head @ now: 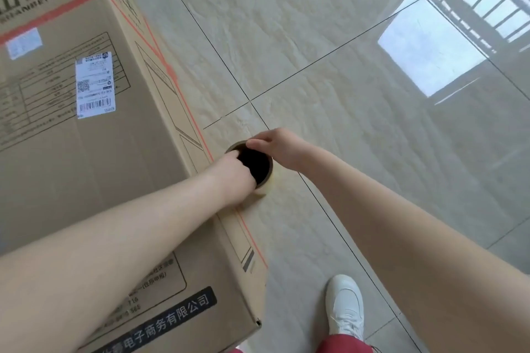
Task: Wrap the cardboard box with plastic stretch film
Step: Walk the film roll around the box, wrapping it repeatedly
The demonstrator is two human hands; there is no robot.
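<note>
Against the right-hand side wall of the cardboard box (94, 152), about midway along its length, the roll of stretch film (259, 172) is held upright, its open dark core facing up and a pale edge of wound film showing at its lower rim. The box itself lies long on the tiled floor (315, 51), printed top panel upward, with a white shipping label (94, 84) stuck on it.

The step in hand is judged to be the running of film along this side wall. No film can be made out on the top panel, and whether a tail is already stuck to the side cannot be told. The next move calls for the roll to be kept close to the wall and under tension while it is carried toward a corner.

The roll is gripped from above by both hands. The fingers of the left hand (235, 172) are tucked down into the core, the forearm reaching across the box's top edge. The fingers of the right hand (279, 149) are hooked over the far rim, the arm stretched out over the floor. A white shoe (344, 304) is planted near the box's near corner.
</note>
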